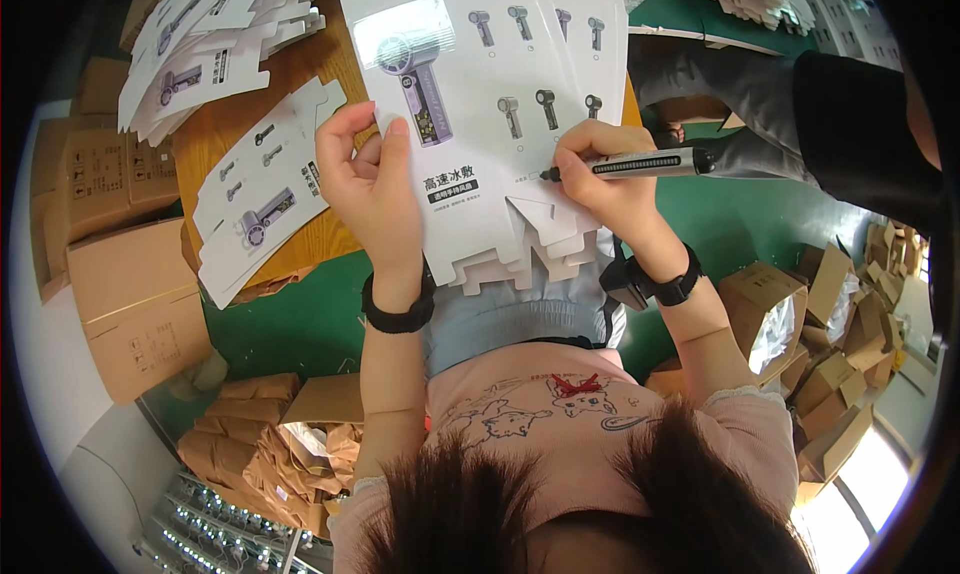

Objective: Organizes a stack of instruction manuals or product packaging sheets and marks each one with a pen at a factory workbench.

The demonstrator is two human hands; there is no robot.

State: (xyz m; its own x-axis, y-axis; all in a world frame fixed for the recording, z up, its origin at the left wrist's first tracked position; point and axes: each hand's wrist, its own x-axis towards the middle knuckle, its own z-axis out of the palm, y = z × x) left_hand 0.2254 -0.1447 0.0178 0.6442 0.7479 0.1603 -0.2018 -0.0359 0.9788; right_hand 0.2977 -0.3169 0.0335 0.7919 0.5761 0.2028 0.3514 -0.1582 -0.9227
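Flattened white cartons [460, 229] lie overlapped on the table in front of me, printed with purple and grey handheld fans. My right hand [605, 179] is closed round a marker pen [645, 164] with a grey barrel and black ends. The pen's dark tip meets the top carton beside the small fan pictures, or is just above it. At the carton's left edge rests my left hand [375, 179], its fingers loosely curled and thumb apart from the index finger. I see nothing held in it. Folded flaps stick out at the cartons' near end, over my lap.
More flat cartons [265, 189] lie left on the wooden table [300, 44], below a taller stack [215, 54]. Brown cardboard boxes [135, 304] stand at the left, and opened boxes [760, 304] at the right. Another person's grey-trousered leg [735, 84] is at the upper right.
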